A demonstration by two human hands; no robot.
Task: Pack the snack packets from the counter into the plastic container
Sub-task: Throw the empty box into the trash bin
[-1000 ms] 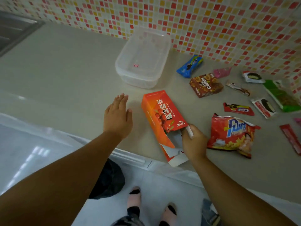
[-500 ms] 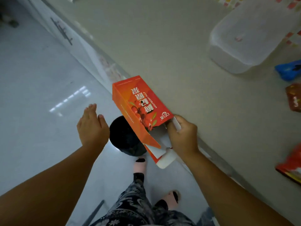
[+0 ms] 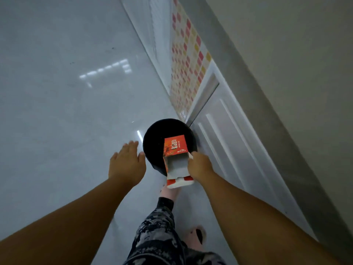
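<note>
Orange box [image 3: 175, 145] is in the grasp of the right hand [image 3: 200, 166], which pinches it at the open end, on the side nearest to the cabinet. The fingers themselves are hidden behind the back of the hand, so how many of them press the cardboard I cannot tell. The box points away from the person, its closed end far beyond the fingertips and its open mouth just beside the knuckles. Inside the mouth only grey cardboard shows. The torn flaps [image 3: 180, 182], white and red, hang below the wrist side of the hand.

Directly under the box, past the right fingertips, stands a round black bin [image 3: 152, 148] on the floor [image 3: 63, 111]. The box covers part of its opening in this view; whether the box touches the rim I cannot tell.

The left hand [image 3: 127, 165] is released: the fingers are straight and close together, holding nothing. Its fingertips are near the left edge of the bin but apart from it.

To the right of the right hand runs a white cabinet door [image 3: 235, 146], and above it the grey counter edge [image 3: 254, 104]. Farther beyond the fingers, a panel with small red and yellow tiles [image 3: 188, 60] is seen on the cabinet front.

Below both arms there are patterned dark trousers [image 3: 158, 238] and 2 feet in pale slippers [image 3: 196, 236]. The snack packets and the plastic container are outside this view.
</note>
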